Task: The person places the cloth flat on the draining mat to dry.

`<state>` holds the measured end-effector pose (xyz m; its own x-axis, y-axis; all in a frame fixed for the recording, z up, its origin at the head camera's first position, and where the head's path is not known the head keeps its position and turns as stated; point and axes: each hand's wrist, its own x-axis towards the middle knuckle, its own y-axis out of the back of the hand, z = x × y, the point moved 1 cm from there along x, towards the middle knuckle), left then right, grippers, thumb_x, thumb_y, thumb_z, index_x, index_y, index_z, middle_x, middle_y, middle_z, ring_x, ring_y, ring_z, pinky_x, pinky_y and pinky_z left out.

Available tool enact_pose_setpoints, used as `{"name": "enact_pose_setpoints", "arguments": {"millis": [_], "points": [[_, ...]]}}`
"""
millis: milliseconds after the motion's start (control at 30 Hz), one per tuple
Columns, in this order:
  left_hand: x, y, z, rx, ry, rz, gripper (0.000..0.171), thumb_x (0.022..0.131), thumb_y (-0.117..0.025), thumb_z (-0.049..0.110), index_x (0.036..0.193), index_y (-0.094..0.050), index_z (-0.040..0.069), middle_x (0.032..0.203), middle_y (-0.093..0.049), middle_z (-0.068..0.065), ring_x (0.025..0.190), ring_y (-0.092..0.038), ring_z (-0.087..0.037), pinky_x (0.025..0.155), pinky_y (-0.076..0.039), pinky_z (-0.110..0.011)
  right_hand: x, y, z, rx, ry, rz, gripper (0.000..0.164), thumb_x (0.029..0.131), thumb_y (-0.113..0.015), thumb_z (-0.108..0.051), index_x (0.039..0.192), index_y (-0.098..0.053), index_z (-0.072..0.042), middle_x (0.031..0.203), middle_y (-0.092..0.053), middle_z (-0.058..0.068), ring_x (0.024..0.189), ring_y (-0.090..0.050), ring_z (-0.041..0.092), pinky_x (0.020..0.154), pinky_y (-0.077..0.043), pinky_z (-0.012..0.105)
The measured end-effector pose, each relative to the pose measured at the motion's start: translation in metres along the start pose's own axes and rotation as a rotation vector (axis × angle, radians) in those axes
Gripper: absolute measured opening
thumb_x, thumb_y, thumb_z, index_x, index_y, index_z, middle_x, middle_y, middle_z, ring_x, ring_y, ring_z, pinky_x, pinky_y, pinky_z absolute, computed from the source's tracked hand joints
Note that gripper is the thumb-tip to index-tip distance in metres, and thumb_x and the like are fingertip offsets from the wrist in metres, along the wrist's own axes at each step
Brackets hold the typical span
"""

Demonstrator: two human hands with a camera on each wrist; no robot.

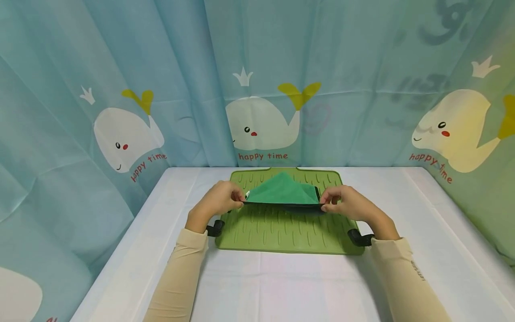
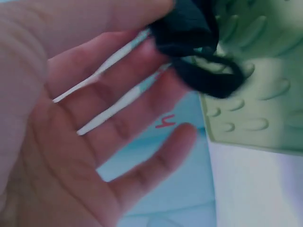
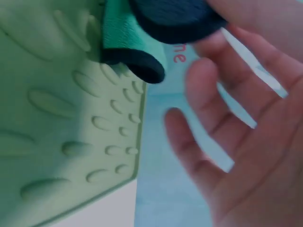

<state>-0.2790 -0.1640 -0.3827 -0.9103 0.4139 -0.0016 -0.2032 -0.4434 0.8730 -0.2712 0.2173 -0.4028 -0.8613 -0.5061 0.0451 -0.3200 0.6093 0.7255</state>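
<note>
A green cloth (image 1: 281,190) with black edging is held up above a green ridged mat (image 1: 277,235). Its near edge runs fairly straight between the two hands, while the far part rises to a peak. My left hand (image 1: 216,201) pinches the left end between thumb and fingers. At the right end, my right hand (image 1: 351,203) pinches the same black edge. Close up in the left wrist view, a dark fold of the cloth (image 2: 187,28) hangs from the fingertips with a small loop. The right wrist view shows the dark edge curling below the thumb; the little finger is extended.
The mat lies on a white-covered table (image 1: 257,286), near its back edge. A light blue curtain (image 1: 193,89) printed with whales hangs behind and at both sides. Black wrist-camera mounts (image 1: 215,228) sit at both wrists, close to the mat's sides.
</note>
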Motion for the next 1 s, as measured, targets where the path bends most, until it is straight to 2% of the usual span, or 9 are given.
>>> {"name": "enact_pose_setpoints", "arguments": {"millis": [133, 267, 467, 567, 667, 733, 800, 900, 1000], "points": [[-0.001, -0.004, -0.005, -0.016, 0.040, -0.115, 0.003, 0.090, -0.079, 0.010, 0.092, -0.079, 0.007, 0.086, -0.074, 0.001, 0.075, -0.064, -0.012, 0.070, -0.054, -0.029, 0.004, -0.009, 0.002, 0.049, 0.008, -0.132, 0.005, 0.094, -0.074, -0.013, 0.095, -0.071, -0.009, 0.089, -0.067, 0.002, 0.078, -0.059, 0.016, 0.068, -0.050, 0.030], [-0.002, -0.008, -0.006, -0.033, 0.071, -0.194, 0.004, 0.086, -0.081, 0.006, 0.085, -0.079, 0.009, 0.083, -0.074, 0.002, 0.072, -0.064, -0.011, 0.068, -0.054, -0.028, 0.007, -0.018, 0.005, 0.072, 0.020, -0.218, 0.005, 0.092, -0.075, -0.008, 0.090, -0.071, -0.009, 0.087, -0.067, 0.002, 0.075, -0.059, 0.015, 0.066, -0.050, 0.028], [-0.003, -0.016, -0.006, -0.016, 0.109, -0.285, 0.013, 0.084, -0.084, 0.009, 0.074, -0.077, 0.015, 0.083, -0.072, 0.007, 0.070, -0.059, -0.011, 0.066, -0.050, -0.027, 0.008, -0.024, 0.006, 0.090, 0.005, -0.310, 0.007, 0.091, -0.076, -0.008, 0.090, -0.070, -0.004, 0.085, -0.069, 0.002, 0.077, -0.062, 0.014, 0.069, -0.051, 0.027], [-0.002, -0.018, -0.007, -0.034, 0.104, -0.311, 0.021, 0.087, -0.082, 0.017, 0.068, -0.075, 0.012, 0.069, -0.063, 0.009, 0.058, -0.047, -0.009, 0.060, -0.044, -0.026, 0.007, -0.024, 0.006, 0.096, 0.010, -0.328, 0.009, 0.092, -0.075, -0.011, 0.091, -0.071, -0.004, 0.087, -0.070, 0.002, 0.078, -0.062, 0.013, 0.069, -0.051, 0.026], [0.000, -0.019, -0.008, -0.052, 0.107, -0.294, 0.030, 0.090, -0.080, 0.026, 0.066, -0.071, 0.011, 0.061, -0.052, 0.008, 0.052, -0.035, -0.009, 0.057, -0.038, -0.026, 0.006, -0.021, 0.008, 0.081, -0.002, -0.311, 0.015, 0.096, -0.072, -0.019, 0.090, -0.072, -0.005, 0.085, -0.066, 0.000, 0.074, -0.057, 0.010, 0.067, -0.047, 0.027], [0.002, -0.019, -0.010, -0.047, 0.110, -0.250, 0.027, 0.092, -0.078, 0.029, 0.072, -0.073, 0.012, 0.066, -0.056, 0.008, 0.055, -0.039, -0.008, 0.059, -0.040, -0.026, 0.006, -0.019, 0.009, 0.064, -0.024, -0.273, 0.021, 0.099, -0.068, -0.024, 0.090, -0.072, -0.006, 0.079, -0.060, -0.002, 0.068, -0.050, 0.009, 0.064, -0.044, 0.027], [0.004, -0.020, -0.012, -0.038, 0.114, -0.195, 0.020, 0.094, -0.076, 0.029, 0.082, -0.077, 0.014, 0.075, -0.066, 0.005, 0.060, -0.048, -0.009, 0.062, -0.043, -0.027, 0.006, -0.017, 0.010, 0.044, -0.040, -0.208, 0.023, 0.101, -0.066, -0.027, 0.091, -0.071, -0.007, 0.077, -0.057, -0.001, 0.065, -0.044, 0.009, 0.062, -0.041, 0.028], [0.007, -0.024, -0.015, -0.018, 0.129, -0.111, 0.014, 0.095, -0.074, 0.027, 0.091, -0.079, 0.014, 0.086, -0.074, 0.000, 0.064, -0.052, -0.010, 0.061, -0.044, -0.028, 0.006, -0.015, 0.012, 0.009, -0.073, -0.082, 0.020, 0.102, -0.065, -0.025, 0.093, -0.069, -0.008, 0.080, -0.060, 0.003, 0.067, -0.047, 0.012, 0.063, -0.042, 0.031], [0.010, -0.029, -0.017, -0.031, 0.171, -0.054, 0.020, 0.096, -0.074, 0.027, 0.081, -0.075, 0.014, 0.075, -0.067, 0.003, 0.054, -0.041, -0.011, 0.053, -0.036, -0.027, 0.007, -0.014, 0.012, -0.027, -0.111, 0.023, 0.016, 0.102, -0.064, -0.022, 0.099, -0.068, -0.007, 0.093, -0.067, 0.008, 0.076, -0.056, 0.016, 0.067, -0.046, 0.033]]}}
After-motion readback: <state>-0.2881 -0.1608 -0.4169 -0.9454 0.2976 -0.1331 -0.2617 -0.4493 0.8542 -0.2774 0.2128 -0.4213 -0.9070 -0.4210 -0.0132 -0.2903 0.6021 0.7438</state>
